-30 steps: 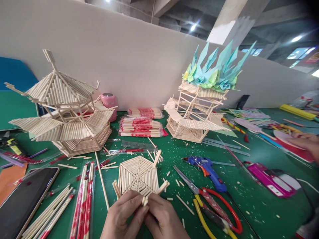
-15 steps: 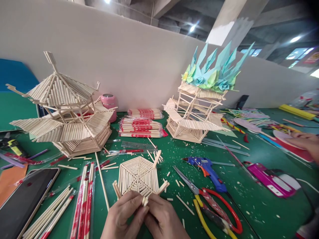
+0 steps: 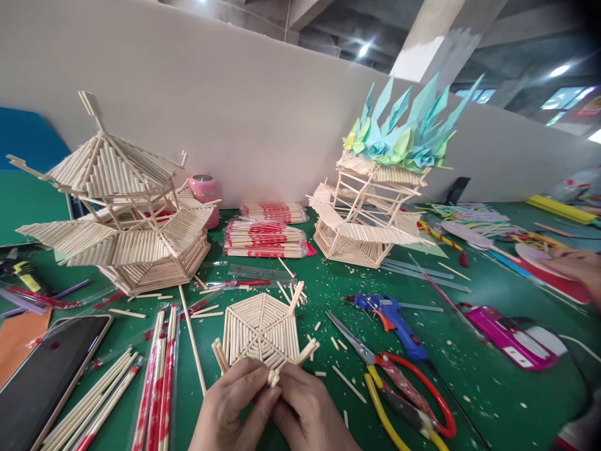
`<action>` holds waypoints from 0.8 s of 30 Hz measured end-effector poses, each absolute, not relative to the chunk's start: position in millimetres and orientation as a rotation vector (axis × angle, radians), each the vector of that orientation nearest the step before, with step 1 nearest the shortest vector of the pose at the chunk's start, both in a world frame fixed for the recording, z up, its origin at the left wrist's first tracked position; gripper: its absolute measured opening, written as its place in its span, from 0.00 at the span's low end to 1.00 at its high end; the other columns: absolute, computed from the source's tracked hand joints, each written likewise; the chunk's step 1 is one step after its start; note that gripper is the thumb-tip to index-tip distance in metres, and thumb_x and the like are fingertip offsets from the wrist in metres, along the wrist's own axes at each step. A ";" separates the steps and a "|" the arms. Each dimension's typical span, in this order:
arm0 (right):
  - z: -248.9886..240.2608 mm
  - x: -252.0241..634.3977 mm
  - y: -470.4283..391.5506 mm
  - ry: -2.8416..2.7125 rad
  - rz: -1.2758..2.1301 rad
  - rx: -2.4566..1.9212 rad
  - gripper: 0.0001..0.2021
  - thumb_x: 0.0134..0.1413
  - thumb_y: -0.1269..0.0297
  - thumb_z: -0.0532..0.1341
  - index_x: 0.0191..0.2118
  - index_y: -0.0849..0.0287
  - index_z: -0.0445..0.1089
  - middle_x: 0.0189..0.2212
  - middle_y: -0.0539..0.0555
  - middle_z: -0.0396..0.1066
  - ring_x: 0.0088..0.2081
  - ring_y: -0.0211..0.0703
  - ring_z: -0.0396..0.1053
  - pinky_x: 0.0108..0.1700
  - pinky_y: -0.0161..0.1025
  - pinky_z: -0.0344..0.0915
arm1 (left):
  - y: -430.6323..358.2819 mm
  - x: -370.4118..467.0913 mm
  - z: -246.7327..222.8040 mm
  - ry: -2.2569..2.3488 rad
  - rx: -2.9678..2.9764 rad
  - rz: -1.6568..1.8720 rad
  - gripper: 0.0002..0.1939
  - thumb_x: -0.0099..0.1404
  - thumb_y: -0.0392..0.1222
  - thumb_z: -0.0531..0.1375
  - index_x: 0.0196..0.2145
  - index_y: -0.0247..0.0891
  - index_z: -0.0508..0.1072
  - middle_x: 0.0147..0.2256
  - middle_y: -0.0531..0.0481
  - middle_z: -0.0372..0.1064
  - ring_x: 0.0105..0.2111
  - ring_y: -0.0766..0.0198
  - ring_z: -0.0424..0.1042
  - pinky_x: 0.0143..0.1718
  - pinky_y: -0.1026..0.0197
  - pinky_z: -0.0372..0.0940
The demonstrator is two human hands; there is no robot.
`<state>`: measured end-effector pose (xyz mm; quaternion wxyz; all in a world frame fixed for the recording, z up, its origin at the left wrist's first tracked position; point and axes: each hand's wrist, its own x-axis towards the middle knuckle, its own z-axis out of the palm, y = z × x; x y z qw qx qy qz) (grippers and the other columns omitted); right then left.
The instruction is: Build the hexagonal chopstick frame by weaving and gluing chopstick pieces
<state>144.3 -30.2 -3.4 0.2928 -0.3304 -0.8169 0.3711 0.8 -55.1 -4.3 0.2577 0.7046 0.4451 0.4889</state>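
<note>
My left hand [image 3: 235, 401] and my right hand [image 3: 307, 404] meet at the near edge of a hexagonal wooden stick panel [image 3: 260, 329]. Both are closed, fingertips pinching a small bundle of short wooden sticks [image 3: 273, 378] at the panel's near corner. The fingers hide where the bundle meets the panel. Similar short stick pieces [image 3: 297, 297] jut out from other corners. Left of my left hand, a long bare stick [image 3: 191, 341] lies on the green table [image 3: 338, 416]. Scissors with red handles [image 3: 399, 376] and yellow-handled pliers [image 3: 382, 410] rest to the right of my right hand.
Behind stand two stick pavilions, one with a peaked roof [image 3: 113, 166], one topped with folded blue paper [image 3: 399, 131]. Between them lie packs of chopsticks [image 3: 265, 238]. A blue glue gun [image 3: 389, 316] and pink power strip [image 3: 509, 338] are right; a phone [image 3: 51, 379] left. Another person's hand [image 3: 575, 266] shows far right.
My hands keep the same pinch on the short sticks, almost unmoved. The view has shifted very slightly.
</note>
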 end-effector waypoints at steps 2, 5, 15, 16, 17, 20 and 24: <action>-4.3 144.4 -30.2 -2.197 0.975 -0.890 0.09 0.54 0.74 0.52 0.34 0.58 0.68 0.31 0.54 0.69 0.33 0.41 0.67 0.33 0.34 0.62 | -54.8 0.8 -5.2 1.206 1.918 1.325 0.09 0.58 0.26 0.55 0.33 0.38 0.68 0.28 0.51 0.68 0.27 0.67 0.70 0.28 0.69 0.67; -5.5 144.7 -30.1 -2.221 0.969 -0.923 0.08 0.54 0.74 0.52 0.34 0.59 0.68 0.30 0.55 0.69 0.32 0.41 0.67 0.33 0.34 0.62 | -54.4 0.8 -5.9 1.209 1.923 1.320 0.09 0.58 0.26 0.54 0.32 0.37 0.68 0.28 0.50 0.68 0.27 0.67 0.70 0.28 0.69 0.67; -8.4 146.3 -30.5 -2.230 0.963 -0.947 0.07 0.54 0.73 0.52 0.32 0.59 0.67 0.30 0.54 0.68 0.32 0.41 0.67 0.33 0.34 0.62 | -55.0 0.9 -1.9 1.219 1.907 1.329 0.09 0.58 0.27 0.55 0.33 0.38 0.69 0.28 0.50 0.68 0.27 0.67 0.70 0.28 0.69 0.67; -8.3 146.2 -30.4 -2.228 0.963 -0.946 0.07 0.54 0.73 0.52 0.32 0.59 0.67 0.30 0.54 0.68 0.32 0.41 0.67 0.33 0.34 0.62 | -55.0 0.9 -2.1 1.218 1.907 1.330 0.09 0.58 0.27 0.55 0.33 0.38 0.69 0.28 0.50 0.68 0.27 0.66 0.70 0.28 0.69 0.67; -7.9 146.0 -30.2 -2.227 0.964 -0.941 0.07 0.53 0.73 0.52 0.32 0.59 0.67 0.29 0.54 0.68 0.32 0.42 0.67 0.33 0.34 0.62 | -55.0 0.9 -2.4 1.216 1.906 1.329 0.09 0.58 0.27 0.55 0.33 0.38 0.69 0.28 0.50 0.68 0.27 0.66 0.70 0.28 0.69 0.67; -6.5 145.4 -29.7 -2.216 0.970 -0.929 0.07 0.53 0.74 0.53 0.32 0.59 0.67 0.30 0.55 0.68 0.33 0.42 0.67 0.33 0.34 0.61 | -54.9 0.9 -3.7 1.211 1.908 1.326 0.09 0.58 0.27 0.55 0.33 0.38 0.69 0.28 0.50 0.69 0.27 0.66 0.70 0.28 0.69 0.67; -6.2 144.9 -30.1 -2.217 0.954 -0.929 0.08 0.53 0.74 0.52 0.32 0.60 0.67 0.29 0.55 0.69 0.32 0.42 0.67 0.33 0.34 0.62 | -54.9 0.9 -5.5 1.220 1.911 1.337 0.09 0.58 0.26 0.55 0.33 0.37 0.69 0.28 0.50 0.69 0.28 0.66 0.70 0.29 0.69 0.67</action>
